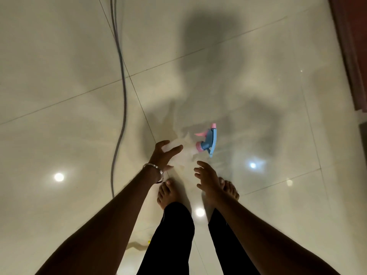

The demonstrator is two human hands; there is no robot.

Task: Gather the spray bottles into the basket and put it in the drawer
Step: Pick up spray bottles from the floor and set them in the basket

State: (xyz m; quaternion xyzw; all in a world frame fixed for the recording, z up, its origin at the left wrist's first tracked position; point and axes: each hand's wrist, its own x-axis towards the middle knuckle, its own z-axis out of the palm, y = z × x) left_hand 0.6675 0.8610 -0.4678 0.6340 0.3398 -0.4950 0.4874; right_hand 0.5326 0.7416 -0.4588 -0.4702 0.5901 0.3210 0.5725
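A spray bottle [188,153] with a clear, blurred body and a blue and pink trigger head [208,140] lies sideways low over the pale tiled floor. My left hand [164,155], with a metal bangle at the wrist, has its fingers and thumb wrapped around the base end of the bottle. My right hand [207,180] hovers just below and right of the bottle, fingers spread, holding nothing. Neither a basket nor a drawer is in view.
My bare feet [165,193] stand right under the hands. A grey cable [121,92] runs down the floor on the left. Dark reddish-brown furniture [351,46] lines the right edge. A pale object [137,245] with a yellow spot lies beside my left leg.
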